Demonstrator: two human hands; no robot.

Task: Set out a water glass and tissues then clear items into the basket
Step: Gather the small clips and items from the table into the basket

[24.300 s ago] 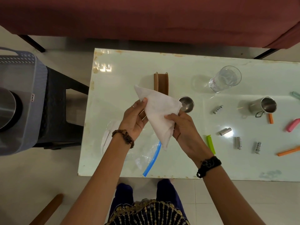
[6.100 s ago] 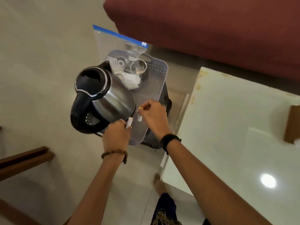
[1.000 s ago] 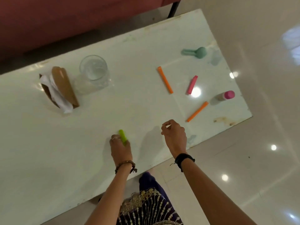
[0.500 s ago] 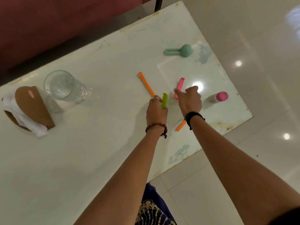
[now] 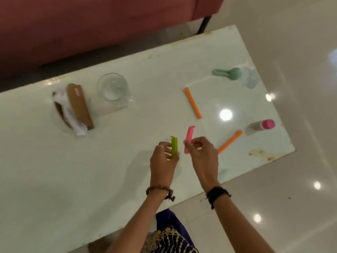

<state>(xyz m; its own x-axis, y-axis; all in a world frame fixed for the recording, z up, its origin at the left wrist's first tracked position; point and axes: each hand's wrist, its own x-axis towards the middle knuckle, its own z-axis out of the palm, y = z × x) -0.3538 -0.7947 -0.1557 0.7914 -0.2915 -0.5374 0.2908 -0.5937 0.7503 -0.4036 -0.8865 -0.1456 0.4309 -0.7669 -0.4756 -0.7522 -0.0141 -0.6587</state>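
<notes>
Clearing stage. The left hand (image 5: 163, 157) pinches a green clip (image 5: 174, 147) and the right hand (image 5: 201, 152) pinches a pink clip (image 5: 188, 139), both lifted just above the near middle of the table (image 5: 54, 179), side by side but apart. Two orange clips (image 5: 192, 102) (image 5: 230, 141), a teal clip (image 5: 229, 73) and a pink-capped bottle (image 5: 260, 126) lie at right. The water glass (image 5: 112, 89) and tissue holder (image 5: 74, 106) stand at far left. The clips look light, stiff and smooth; a mid-length pinch should hold.

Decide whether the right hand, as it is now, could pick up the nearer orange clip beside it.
Probably not yet: the right hand already pinches the pink clip. The orange clip lies close by on the table with nothing between them.
</notes>
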